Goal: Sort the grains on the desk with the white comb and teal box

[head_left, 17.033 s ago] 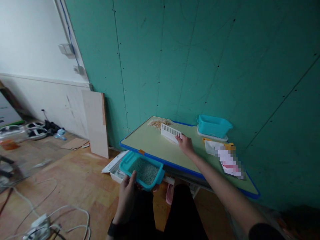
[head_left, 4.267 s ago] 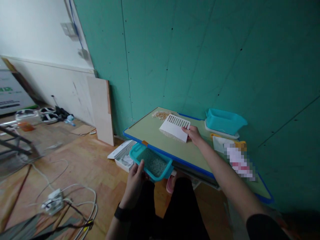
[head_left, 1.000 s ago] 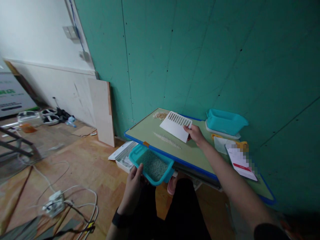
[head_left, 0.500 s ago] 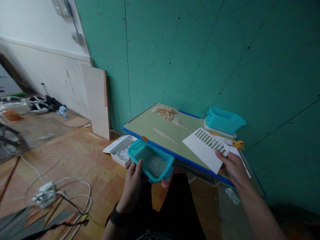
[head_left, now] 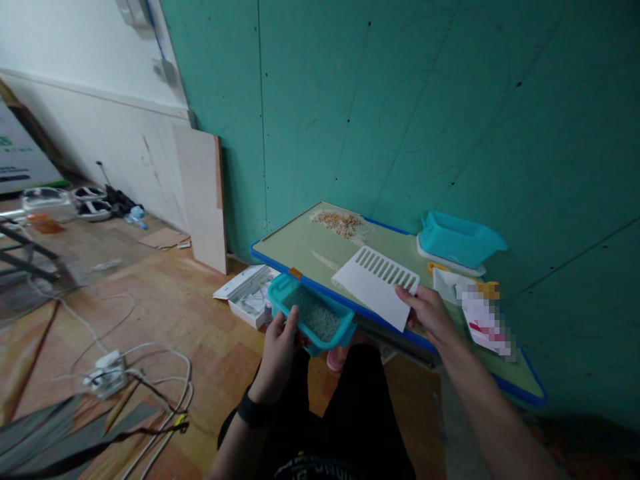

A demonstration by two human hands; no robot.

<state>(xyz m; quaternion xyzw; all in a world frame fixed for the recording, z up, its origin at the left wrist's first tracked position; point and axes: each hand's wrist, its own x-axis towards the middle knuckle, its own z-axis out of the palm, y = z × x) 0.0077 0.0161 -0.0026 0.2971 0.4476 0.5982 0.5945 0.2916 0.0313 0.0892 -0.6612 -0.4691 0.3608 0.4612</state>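
My left hand (head_left: 281,347) grips the near side of a teal plastic tub (head_left: 345,327), held just under the table's front edge. Pale grains (head_left: 317,315) cover the tub's bottom. My right hand (head_left: 425,310) is closed on the right end of a white slotted scraper sheet (head_left: 375,293), which lies low over the tabletop (head_left: 280,241). A thin line of pale grains (head_left: 325,259) shows beyond the sheet's left corner. Farther back on the table is a heap of yellow-brown kernels mixed with pale grains (head_left: 340,223).
A second teal tub (head_left: 457,237) stands on a white base at the table's back right, near a yellow-handled item (head_left: 487,289) and a blurred-out packet (head_left: 485,323). An opened white box (head_left: 250,300) is on the floor left of the table. Cables and a power strip (head_left: 107,373) lie farther left.
My right hand has moved left with the white sheet, which now covers part of the pale grain line. The packet at right has come into view. The tub stays by the table edge.
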